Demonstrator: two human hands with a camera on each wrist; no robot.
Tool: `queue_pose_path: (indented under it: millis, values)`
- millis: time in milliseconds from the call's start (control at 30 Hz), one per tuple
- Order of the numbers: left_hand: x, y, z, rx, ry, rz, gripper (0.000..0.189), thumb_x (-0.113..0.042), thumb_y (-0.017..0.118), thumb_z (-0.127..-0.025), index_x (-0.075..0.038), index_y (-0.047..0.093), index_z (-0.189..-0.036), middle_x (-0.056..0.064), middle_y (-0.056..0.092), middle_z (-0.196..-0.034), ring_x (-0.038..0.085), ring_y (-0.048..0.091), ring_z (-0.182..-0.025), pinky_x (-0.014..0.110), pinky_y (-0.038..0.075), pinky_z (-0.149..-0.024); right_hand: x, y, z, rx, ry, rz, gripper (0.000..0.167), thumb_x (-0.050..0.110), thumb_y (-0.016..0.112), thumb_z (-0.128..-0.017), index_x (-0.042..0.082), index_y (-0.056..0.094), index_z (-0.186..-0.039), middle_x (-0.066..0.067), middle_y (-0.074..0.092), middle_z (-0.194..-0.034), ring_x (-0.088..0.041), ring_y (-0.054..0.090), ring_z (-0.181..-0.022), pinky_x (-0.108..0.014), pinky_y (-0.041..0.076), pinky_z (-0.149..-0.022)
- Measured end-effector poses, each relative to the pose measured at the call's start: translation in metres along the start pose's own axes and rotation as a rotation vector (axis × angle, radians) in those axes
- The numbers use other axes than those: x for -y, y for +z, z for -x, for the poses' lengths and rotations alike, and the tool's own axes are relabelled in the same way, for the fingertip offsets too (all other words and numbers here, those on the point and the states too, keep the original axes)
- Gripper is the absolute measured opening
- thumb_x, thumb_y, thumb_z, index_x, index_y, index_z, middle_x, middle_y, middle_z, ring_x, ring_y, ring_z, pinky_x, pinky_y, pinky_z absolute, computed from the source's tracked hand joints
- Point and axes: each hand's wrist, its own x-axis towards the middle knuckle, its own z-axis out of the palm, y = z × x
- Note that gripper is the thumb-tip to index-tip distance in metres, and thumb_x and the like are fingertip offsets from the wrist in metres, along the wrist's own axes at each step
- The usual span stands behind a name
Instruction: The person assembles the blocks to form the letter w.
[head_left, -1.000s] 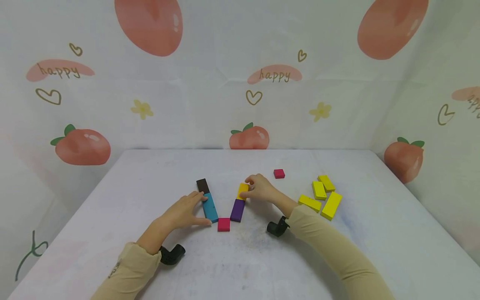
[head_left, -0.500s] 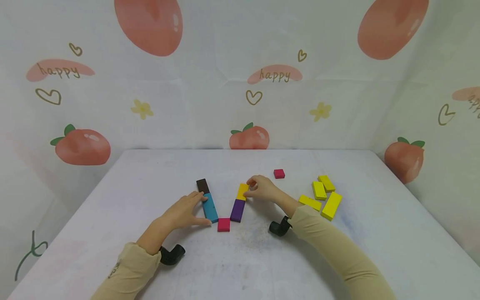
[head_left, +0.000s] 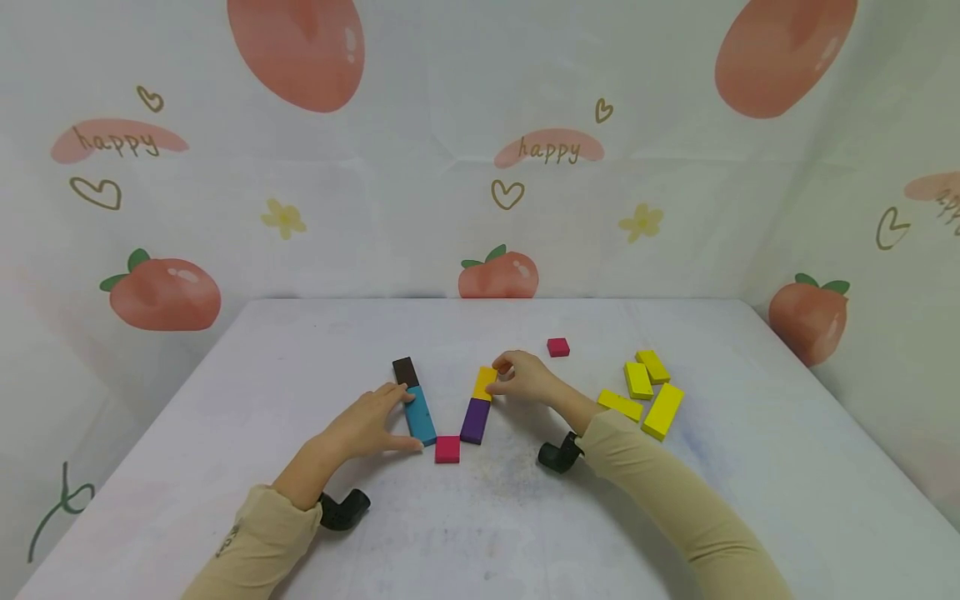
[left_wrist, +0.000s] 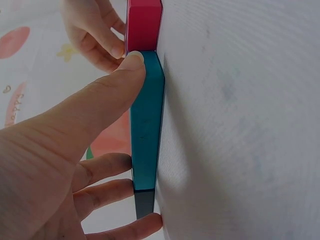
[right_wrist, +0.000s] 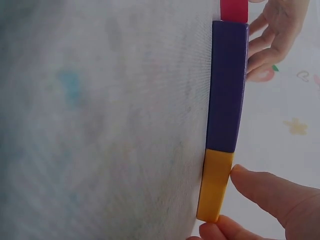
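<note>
On the white table, wooden blocks form a V shape. My left hand [head_left: 372, 421] lies over the left arm, fingers extended. Its thumb touches the near end of the blue block [head_left: 421, 417], and its fingertips reach along that block and the dark brown block [head_left: 406, 372] beyond. A red square block [head_left: 447, 450] sits at the V's point. The right arm is a purple block [head_left: 476, 421] with a yellow-orange block [head_left: 484, 383] at its far end. My right hand [head_left: 525, 379] pinches the yellow-orange block, thumb [right_wrist: 255, 182] at its side and fingers [right_wrist: 215, 231] at its far end.
Several bright yellow blocks [head_left: 663, 412] lie loosely grouped at the right of the table. Another red block [head_left: 558, 347] is farther back, behind my right hand. Black wrist mounts [head_left: 345, 509] jut out at both sleeves. A printed cloth backdrop [head_left: 420, 233] hangs behind the table.
My right hand has shifted very slightly to the right, its thumb now nearer the edge of the yellow-orange block. The left hand and the blocks look the same.
</note>
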Motion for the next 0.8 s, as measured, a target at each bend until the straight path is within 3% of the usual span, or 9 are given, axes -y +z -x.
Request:
queue_pose_path:
  millis: [400,800]
  values:
    - [0.001,0.002,-0.002,0.004,-0.006,-0.001,0.083,-0.043,0.075,-0.074,0.003,0.043,-0.135,0.026,0.040,-0.142,0.045,0.041,-0.127,0.055,0.038,-0.104,-0.004,-0.004,0.003,-0.014,-0.025,-0.013,0.043,0.024,0.070,-0.082,0.003,0.058,-0.118,-0.014,0.060,-0.111,-0.024,0.059,-0.097,-0.033,0.052,-0.088]
    - [0.001,0.001,-0.001,-0.001,-0.007,-0.004,0.082,-0.041,0.076,-0.074,0.003,0.044,-0.135,0.026,0.040,-0.142,0.045,0.041,-0.127,0.056,0.037,-0.105,-0.025,-0.039,0.005,-0.127,-0.055,0.014,0.039,0.019,0.066,-0.085,-0.002,0.059,-0.117,-0.021,0.062,-0.109,-0.032,0.061,-0.099,-0.038,0.053,-0.087]
